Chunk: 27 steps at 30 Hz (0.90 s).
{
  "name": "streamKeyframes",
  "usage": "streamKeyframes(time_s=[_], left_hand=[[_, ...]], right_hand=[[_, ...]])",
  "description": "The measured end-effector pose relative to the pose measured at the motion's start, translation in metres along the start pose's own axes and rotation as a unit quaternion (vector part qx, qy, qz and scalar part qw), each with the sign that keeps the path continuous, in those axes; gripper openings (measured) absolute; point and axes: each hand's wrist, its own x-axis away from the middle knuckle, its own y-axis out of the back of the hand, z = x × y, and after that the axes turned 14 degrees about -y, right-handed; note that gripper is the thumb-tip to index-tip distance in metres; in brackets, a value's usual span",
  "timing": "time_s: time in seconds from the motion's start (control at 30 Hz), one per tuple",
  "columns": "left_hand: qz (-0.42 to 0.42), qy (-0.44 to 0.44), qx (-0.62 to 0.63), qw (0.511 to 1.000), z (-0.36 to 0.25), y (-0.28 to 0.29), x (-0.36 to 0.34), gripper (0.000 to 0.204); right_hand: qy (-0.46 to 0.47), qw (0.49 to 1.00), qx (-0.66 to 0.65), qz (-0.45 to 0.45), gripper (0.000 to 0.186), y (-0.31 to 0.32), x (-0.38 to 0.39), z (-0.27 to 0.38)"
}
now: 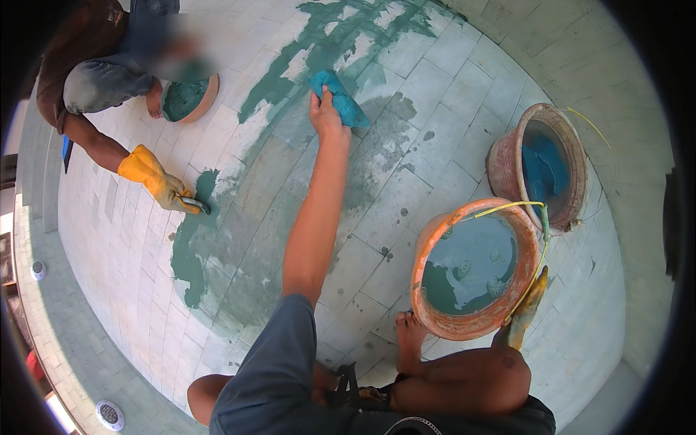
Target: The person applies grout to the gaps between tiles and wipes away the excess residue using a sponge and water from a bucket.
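Gripping a crumpled blue wiping cloth (339, 98) in the closed fingers of the left hand (325, 116), pressed it toward the far edge of the pale tiled floor (130, 275). Risked dragging green smears over wiped tiles, or tipping the round orange plastic bucket (433, 243) beside the foot. Counted one cloth, two buckets, one co-worker's yellow rubber glove (152, 177). Saw no right hand.

A pale tiled floor (130, 239) is smeared with green grout (190, 254). Two orange buckets (475, 268) are stood on it toward its right edge, one filled with murky water.
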Motion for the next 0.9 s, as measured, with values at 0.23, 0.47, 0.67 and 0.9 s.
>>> streamKeyframes(time_s=[0.23, 0.47, 0.67, 0.9], left_hand=[[0.050, 0.211, 0.093, 0.972, -0.100, 0.097, 0.122, 0.039], [0.148, 0.283, 0.132, 0.938, -0.129, 0.061, 0.258, 0.037], [0.139, 0.259, 0.095, 0.951, -0.138, 0.039, 0.296, 0.036], [0.129, 0.221, 0.096, 0.962, -0.136, 0.024, 0.331, 0.034]], right_hand=[[0.002, 0.910, 0.120, -0.397, 0.016, -0.295, -0.136, -0.137], [-0.022, 0.873, 0.105, -0.476, 0.019, -0.314, -0.133, -0.130], [-0.051, 0.887, 0.077, -0.453, 0.029, -0.308, -0.123, -0.120], [0.064, 0.947, -0.087, -0.304, 0.038, -0.226, -0.104, -0.135]])
